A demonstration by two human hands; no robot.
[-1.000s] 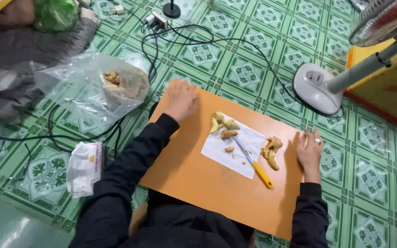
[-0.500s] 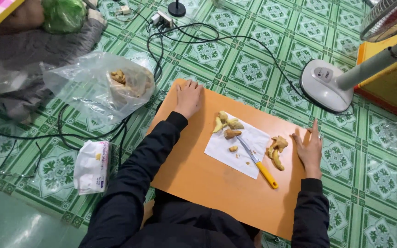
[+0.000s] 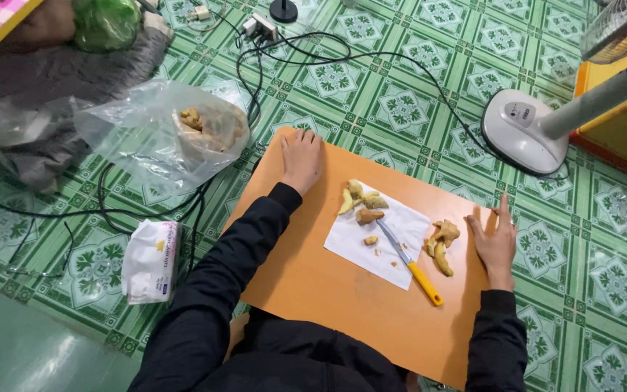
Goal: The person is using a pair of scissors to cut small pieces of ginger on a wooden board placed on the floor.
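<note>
My left hand (image 3: 302, 158) lies flat, palm down, on the far left corner of a small orange table (image 3: 306, 290). My right hand (image 3: 496, 240) rests flat on the table's right edge, fingers spread. Between them a white paper sheet (image 3: 361, 243) carries cut ginger pieces (image 3: 363, 201) and a knife with a yellow handle (image 3: 415, 265). More ginger (image 3: 442, 239) sits just left of my right hand. Neither hand holds anything.
A clear plastic bag with ginger (image 3: 183, 134) lies on the green tiled floor left of the table. A tissue pack (image 3: 151, 260) sits near my left elbow. Black cables and a power strip (image 3: 259, 29) run behind. A fan's white base (image 3: 524, 131) stands at right.
Both hands stay flat on the table; the camera has shifted slightly, so the scene sits a little lower in view.
</note>
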